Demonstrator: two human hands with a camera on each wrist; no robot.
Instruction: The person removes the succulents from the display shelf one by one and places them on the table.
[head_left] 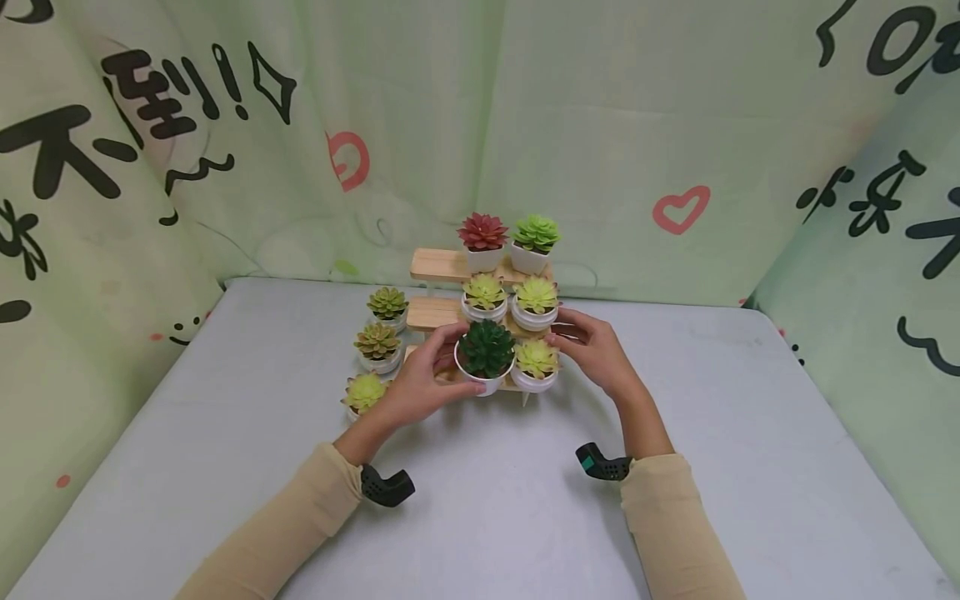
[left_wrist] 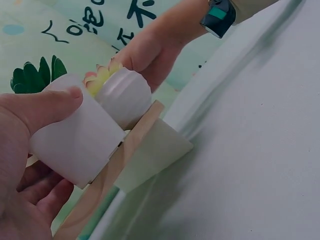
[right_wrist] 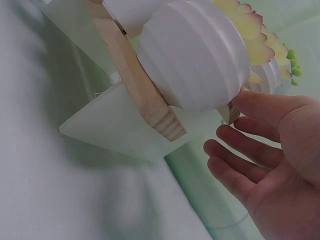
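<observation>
My left hand (head_left: 429, 379) holds a smooth white pot with a dark green succulent (head_left: 486, 350), thumb across its front and fingers round its far side. The pot's base is right at the lowest board of a wooden tiered stand (left_wrist: 132, 142). Beside it on the same board sits a ribbed white pot with a yellow succulent (head_left: 534, 362). My right hand (head_left: 596, 346) is at this ribbed pot's right side, its thumb tip against the pot and the other fingers loosely extended past the board's end, as the right wrist view shows.
Two yellow succulents (head_left: 536, 298) in ribbed pots fill the right of the middle board. A red succulent (head_left: 483, 233) and a bright green succulent (head_left: 536, 235) stand on the top board. Left of the stand, three potted succulents (head_left: 377, 343) line the white table (head_left: 480, 517). A printed curtain (head_left: 600, 125) hangs behind.
</observation>
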